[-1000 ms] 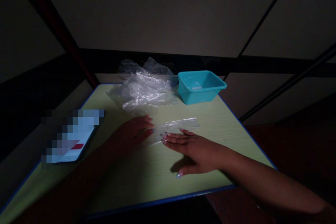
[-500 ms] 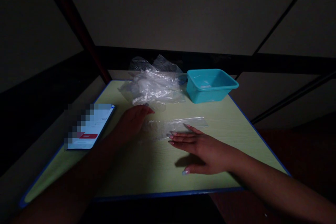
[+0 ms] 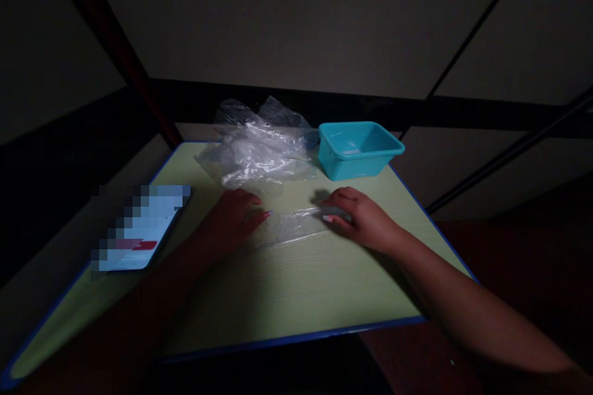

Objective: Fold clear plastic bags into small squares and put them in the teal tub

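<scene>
A narrow, folded clear plastic bag (image 3: 296, 227) stretches across the middle of the table between my hands. At its left end, my left hand (image 3: 234, 219) is closed, thumb and fingers pinching the plastic. My right hand (image 3: 364, 219) grips the opposite end near the upper edge, the thumb below and the fingers curled above. Behind them lies a loose heap of crumpled clear plastic bags (image 3: 259, 151). The parts of the bag under both hands are hidden.
A turquoise plastic basin (image 3: 356, 163) stands at the back right of the pale yellow, blue-edged table (image 3: 296, 296). At the left lies a lit smartphone (image 3: 152, 222), partly blurred out. A dim panelled wall (image 3: 296, 24) rises behind.
My right hand has gone from lying flat over the bag to gripping its right end. My left hand has turned onto the left end. The view has shifted slightly right.
</scene>
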`<state>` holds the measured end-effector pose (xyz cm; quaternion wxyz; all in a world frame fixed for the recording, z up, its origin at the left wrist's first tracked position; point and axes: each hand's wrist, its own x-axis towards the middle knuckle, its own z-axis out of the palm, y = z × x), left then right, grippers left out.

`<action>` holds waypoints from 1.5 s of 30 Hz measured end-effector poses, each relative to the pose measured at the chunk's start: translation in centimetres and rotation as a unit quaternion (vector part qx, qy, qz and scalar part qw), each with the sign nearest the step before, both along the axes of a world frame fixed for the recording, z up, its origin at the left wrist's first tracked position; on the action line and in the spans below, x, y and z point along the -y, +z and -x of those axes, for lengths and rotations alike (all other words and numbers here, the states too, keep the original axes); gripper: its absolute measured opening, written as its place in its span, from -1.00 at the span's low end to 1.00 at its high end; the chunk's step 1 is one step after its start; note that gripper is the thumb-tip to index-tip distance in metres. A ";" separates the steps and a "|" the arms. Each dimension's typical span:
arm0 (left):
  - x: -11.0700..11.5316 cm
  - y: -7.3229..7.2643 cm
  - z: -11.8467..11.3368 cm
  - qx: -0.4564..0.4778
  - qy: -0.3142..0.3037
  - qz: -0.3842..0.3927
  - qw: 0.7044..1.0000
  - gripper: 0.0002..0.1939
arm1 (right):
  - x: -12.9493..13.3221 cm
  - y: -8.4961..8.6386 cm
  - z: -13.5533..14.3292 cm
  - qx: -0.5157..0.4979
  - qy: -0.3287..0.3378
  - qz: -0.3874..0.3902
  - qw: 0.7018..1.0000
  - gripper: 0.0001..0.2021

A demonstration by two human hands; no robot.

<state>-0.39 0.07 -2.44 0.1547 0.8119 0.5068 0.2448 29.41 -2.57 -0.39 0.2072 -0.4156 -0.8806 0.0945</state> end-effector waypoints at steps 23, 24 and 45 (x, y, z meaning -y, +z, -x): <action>0.2 -0.5 0.0 -0.048 -0.018 -0.008 0.999 -0.59 | -2.0 -2.2 0.1 -0.048 -0.048 0.035 0.997 -0.86; 0.2 -0.5 0.1 -0.052 -0.018 -0.009 0.998 -0.59 | -1.9 -2.2 0.1 -0.048 -0.050 0.036 0.997 -0.87; -0.1 1.1 0.4 -0.053 0.030 0.060 0.996 -0.79 | -0.1 -1.3 0.8 -0.069 -0.039 -0.031 0.996 -0.75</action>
